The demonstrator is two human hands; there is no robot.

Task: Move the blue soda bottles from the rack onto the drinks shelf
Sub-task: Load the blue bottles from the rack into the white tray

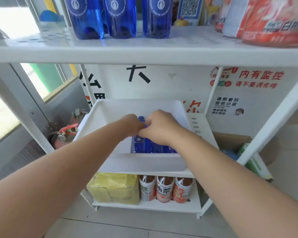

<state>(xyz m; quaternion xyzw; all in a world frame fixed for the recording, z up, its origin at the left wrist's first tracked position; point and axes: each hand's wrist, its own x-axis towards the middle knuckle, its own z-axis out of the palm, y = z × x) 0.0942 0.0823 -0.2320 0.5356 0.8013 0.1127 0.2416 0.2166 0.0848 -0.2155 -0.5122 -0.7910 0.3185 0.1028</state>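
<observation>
a translucent blue plastic soda bottle (142,120) in the white plastic rack bin (100,115) is grasped by the left hand (130,124) and right hand (159,127); lifting to the white perforated drinks shelf (41,40) is judged next.

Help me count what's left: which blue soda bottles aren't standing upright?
The blue bottles in the white bin under both hands lie flat; the three on the upper shelf stand upright.

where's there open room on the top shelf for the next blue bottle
Bare shelf lies left of the three standing blue bottles, and a patch between them and the red-and-white packs. The bottles stand close together.
</observation>
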